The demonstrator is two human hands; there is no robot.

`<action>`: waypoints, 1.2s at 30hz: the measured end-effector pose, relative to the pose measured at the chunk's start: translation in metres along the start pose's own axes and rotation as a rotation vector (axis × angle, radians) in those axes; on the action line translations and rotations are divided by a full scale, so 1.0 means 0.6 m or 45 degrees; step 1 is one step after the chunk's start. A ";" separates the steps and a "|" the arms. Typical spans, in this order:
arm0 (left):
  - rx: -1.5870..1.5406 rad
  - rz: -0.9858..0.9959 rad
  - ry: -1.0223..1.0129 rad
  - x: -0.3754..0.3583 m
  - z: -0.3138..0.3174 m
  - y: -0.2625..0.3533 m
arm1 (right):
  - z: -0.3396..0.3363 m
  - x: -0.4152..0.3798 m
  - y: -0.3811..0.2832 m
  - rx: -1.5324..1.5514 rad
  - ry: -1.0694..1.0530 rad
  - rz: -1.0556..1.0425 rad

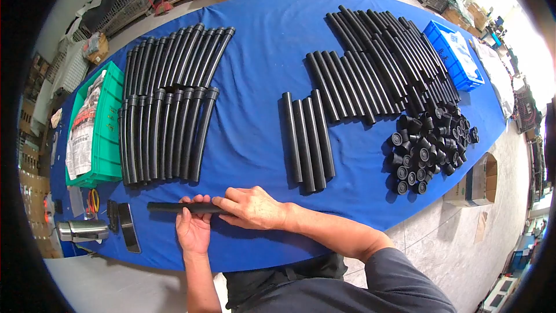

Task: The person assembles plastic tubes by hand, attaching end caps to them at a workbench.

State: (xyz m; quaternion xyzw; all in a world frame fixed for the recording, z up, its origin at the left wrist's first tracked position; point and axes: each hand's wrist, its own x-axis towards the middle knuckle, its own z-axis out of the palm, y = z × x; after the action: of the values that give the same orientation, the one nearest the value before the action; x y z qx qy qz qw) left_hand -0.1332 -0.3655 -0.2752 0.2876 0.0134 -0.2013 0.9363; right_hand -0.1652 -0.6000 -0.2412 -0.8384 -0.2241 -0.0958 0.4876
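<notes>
A black tube lies level across my two hands near the table's front edge. My left hand holds it from below, palm up, with the fingers curled round its middle. Over its right end my right hand is closed; whether a cap sits under those fingers is hidden. Beyond my hands, to the left, two rows of capped black tubes lie side by side. Several plain black tubes lie to the right of centre, with a larger pile of tubes behind them. Loose black caps are heaped at the right.
A green crate with newspaper stands at the left, a blue crate at the back right. By the front left edge are a metal cup, a phone and scissors. A cardboard box is beyond the right edge.
</notes>
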 end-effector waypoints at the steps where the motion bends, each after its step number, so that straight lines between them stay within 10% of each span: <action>1: 0.006 0.013 -0.023 -0.001 -0.002 0.000 | 0.005 -0.001 -0.001 0.135 0.024 0.066; 6: -0.063 -0.011 0.019 -0.002 0.001 0.002 | 0.007 0.000 -0.003 0.431 -0.053 0.293; 9: -0.046 0.005 0.037 -0.001 0.000 0.001 | 0.010 -0.003 -0.001 -0.164 -0.098 -0.002; 16: -0.022 0.007 0.010 -0.001 0.000 0.002 | -0.009 0.008 -0.011 0.486 -0.174 0.502; 20: -0.035 -0.012 0.013 -0.001 0.000 0.002 | 0.007 -0.004 -0.002 -0.039 0.000 0.009; 25: -0.026 0.003 -0.010 -0.003 -0.004 0.003 | -0.007 0.007 -0.001 0.395 -0.272 0.426; 31: -0.020 -0.024 0.041 -0.002 0.002 0.003 | 0.010 -0.002 -0.004 -0.158 0.056 -0.068; 36: 0.019 0.000 0.024 -0.004 0.002 0.003 | 0.004 0.002 -0.007 0.411 -0.003 0.252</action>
State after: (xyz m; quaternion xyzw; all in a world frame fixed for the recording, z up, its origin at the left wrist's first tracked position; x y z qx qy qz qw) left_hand -0.1346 -0.3640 -0.2733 0.2965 0.0206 -0.1985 0.9339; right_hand -0.1663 -0.5958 -0.2390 -0.7672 -0.1536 -0.0090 0.6226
